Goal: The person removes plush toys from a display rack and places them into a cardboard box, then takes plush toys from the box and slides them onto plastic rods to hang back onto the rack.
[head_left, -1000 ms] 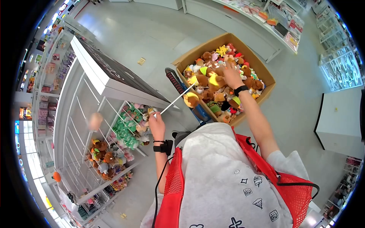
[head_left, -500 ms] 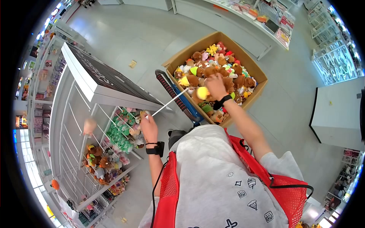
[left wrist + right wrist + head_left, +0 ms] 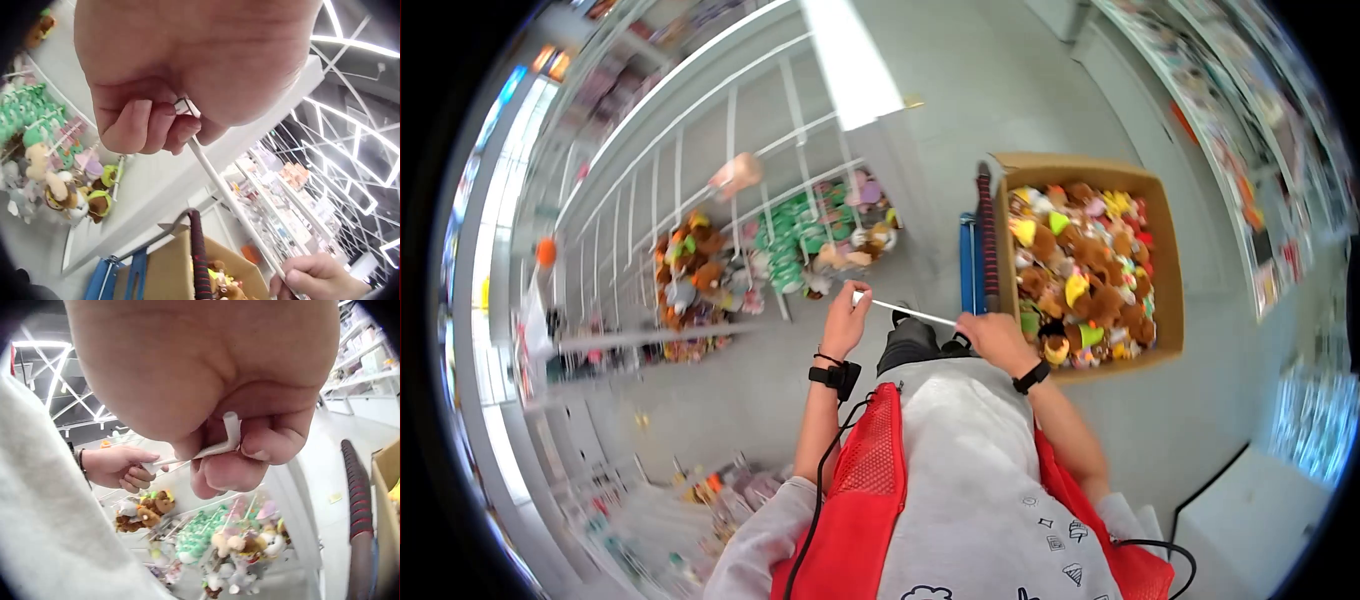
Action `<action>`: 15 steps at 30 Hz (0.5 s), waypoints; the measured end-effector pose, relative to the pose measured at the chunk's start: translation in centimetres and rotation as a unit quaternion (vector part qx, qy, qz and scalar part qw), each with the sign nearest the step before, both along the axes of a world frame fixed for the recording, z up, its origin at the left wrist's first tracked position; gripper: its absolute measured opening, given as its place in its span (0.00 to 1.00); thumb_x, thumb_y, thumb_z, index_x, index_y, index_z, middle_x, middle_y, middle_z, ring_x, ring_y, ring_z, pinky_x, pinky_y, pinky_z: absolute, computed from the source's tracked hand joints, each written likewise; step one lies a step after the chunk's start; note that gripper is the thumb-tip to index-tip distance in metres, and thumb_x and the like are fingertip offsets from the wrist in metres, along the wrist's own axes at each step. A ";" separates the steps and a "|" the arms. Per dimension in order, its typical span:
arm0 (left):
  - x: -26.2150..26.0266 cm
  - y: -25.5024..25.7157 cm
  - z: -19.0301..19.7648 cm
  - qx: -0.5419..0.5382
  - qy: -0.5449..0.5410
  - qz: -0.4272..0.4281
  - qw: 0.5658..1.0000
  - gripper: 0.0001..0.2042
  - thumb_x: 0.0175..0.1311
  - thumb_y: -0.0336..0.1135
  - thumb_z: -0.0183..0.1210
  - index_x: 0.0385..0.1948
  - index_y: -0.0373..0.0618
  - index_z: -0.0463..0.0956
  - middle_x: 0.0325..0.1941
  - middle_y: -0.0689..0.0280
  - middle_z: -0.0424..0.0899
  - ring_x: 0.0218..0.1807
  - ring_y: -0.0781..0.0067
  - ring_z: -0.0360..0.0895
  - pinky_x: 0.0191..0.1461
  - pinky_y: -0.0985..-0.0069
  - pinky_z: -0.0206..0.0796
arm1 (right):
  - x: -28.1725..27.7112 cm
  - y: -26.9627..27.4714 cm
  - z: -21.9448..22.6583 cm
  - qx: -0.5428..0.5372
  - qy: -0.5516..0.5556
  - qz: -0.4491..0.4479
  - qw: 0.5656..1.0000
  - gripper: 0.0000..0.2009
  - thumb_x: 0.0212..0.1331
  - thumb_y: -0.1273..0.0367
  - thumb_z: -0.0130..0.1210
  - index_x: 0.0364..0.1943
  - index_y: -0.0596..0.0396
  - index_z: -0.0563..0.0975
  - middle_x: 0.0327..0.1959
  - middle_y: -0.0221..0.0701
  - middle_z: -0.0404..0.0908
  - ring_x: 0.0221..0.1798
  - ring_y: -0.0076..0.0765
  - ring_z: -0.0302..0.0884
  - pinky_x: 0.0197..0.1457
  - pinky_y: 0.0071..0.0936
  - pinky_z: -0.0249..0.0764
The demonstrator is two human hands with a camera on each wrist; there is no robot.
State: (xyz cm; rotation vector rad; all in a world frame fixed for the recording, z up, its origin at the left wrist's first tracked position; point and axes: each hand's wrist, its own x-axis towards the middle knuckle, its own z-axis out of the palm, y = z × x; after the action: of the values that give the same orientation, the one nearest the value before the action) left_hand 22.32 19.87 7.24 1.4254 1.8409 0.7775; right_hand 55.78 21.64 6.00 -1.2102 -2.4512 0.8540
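Observation:
In the head view both hands hold a white metal display hook [image 3: 912,312] in front of the waist, one at each end. My left hand [image 3: 846,325] grips its base end; the left wrist view shows fingers curled around the small fitting there. My right hand [image 3: 1000,342] grips the far end, and in the right wrist view its upturned tip [image 3: 231,428] pokes out between the curled fingers. No plush toy shows on the hook's bare shaft. Right beside the right hand stands a cardboard box [image 3: 1172,270] full of small plush toys [image 3: 1090,260].
The box rides on a blue cart [image 3: 970,265] with a dark wrapped handle [image 3: 987,235]. To the left, a white wire display rack [image 3: 730,150] carries green plush toys [image 3: 795,240] and brown plush toys [image 3: 690,265] on hooks. White shelving [image 3: 1200,150] lines the right side.
The right hand has left the plush toys in the box and taken hold of the hook's far end. The head view has swung toward the rack, with the box now further right.

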 end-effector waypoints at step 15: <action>-20.1 -17.4 -6.0 -0.023 -0.001 0.427 0.904 0.16 0.78 0.42 0.59 0.48 0.36 0.82 0.27 0.56 0.86 0.30 0.59 0.85 0.39 0.62 0.75 | -23.2 0.4 -1.6 -0.084 -0.001 0.126 0.988 0.13 0.80 0.60 0.50 0.40 0.53 0.79 0.27 0.51 0.83 0.34 0.69 0.82 0.39 0.63 0.75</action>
State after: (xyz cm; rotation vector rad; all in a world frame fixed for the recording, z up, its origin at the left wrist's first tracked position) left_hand 2.18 2.42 1.21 0.5199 2.4687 1.1177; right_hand 32.60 22.01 4.40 -0.9624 -2.6167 1.1475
